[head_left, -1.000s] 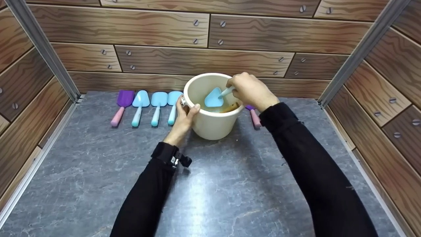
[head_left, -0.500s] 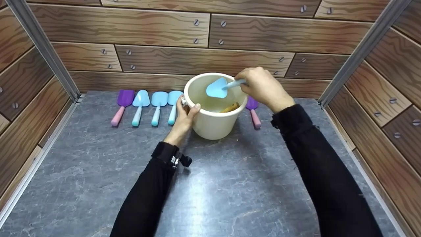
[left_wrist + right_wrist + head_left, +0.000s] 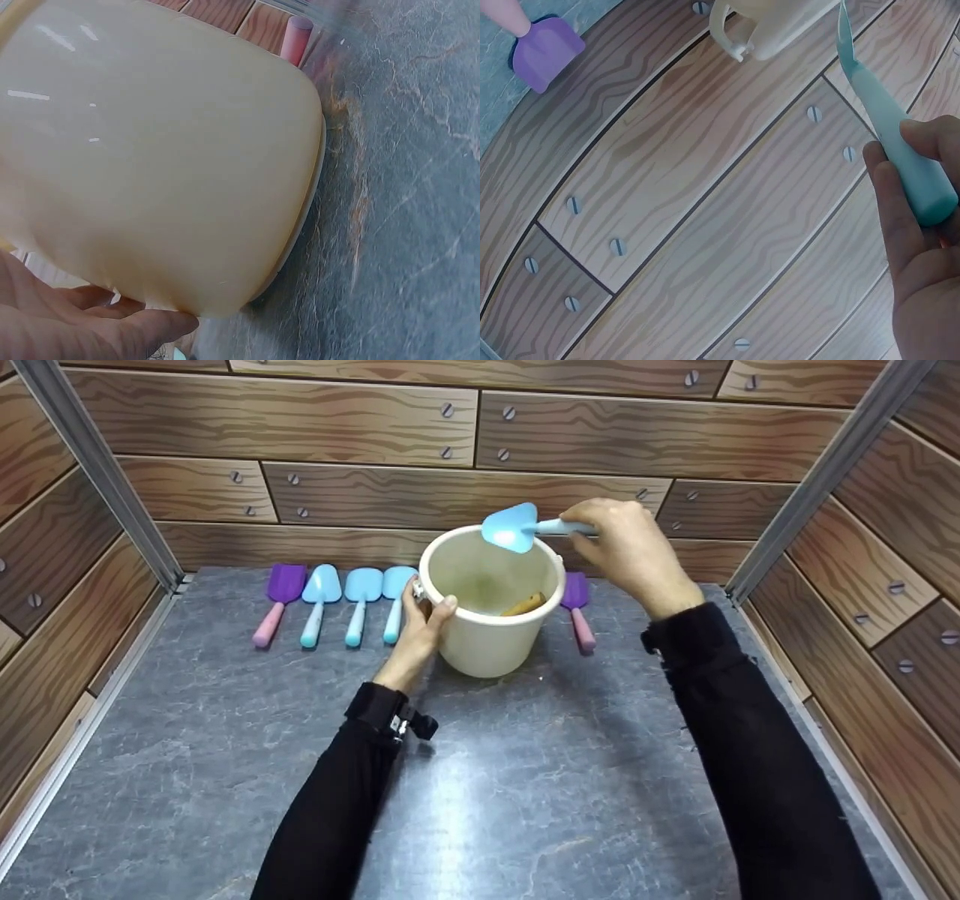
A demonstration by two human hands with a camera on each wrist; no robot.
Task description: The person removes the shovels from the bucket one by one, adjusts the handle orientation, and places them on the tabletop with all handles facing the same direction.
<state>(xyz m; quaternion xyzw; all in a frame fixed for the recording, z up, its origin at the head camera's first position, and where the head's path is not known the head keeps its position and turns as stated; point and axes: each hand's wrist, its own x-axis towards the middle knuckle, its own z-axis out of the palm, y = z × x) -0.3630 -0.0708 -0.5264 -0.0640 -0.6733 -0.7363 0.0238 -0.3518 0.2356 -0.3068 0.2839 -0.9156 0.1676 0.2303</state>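
Note:
A cream bucket [image 3: 487, 649] stands near the back wall. My left hand [image 3: 415, 643] holds its left side, with the thumb by the rim; in the left wrist view the fingers [image 3: 161, 324] lie along the bucket's wall. Above the bucket's far right rim, my right hand [image 3: 637, 551] grips a small blue shovel [image 3: 511, 526] by its pale turquoise handle. The blade points left. In the right wrist view, the thumb and fingers pinch the handle [image 3: 904, 161] near its end. Inside the bucket a yellow-brown object [image 3: 525, 604] shows partly; its kind is unclear.
Left of the bucket lie a purple shovel [image 3: 286, 583] with a pink handle and several blue shovels [image 3: 364, 585] in a row. Another purple shovel [image 3: 575, 590] lies to its right. Wood-patterned walls [image 3: 375, 495] and metal posts [image 3: 817, 457] enclose the grey marbled surface [image 3: 225, 750].
My right hand has lifted the blue shovel up and to the right, from inside the bucket to above its rim. The left hand and bucket have stayed put.

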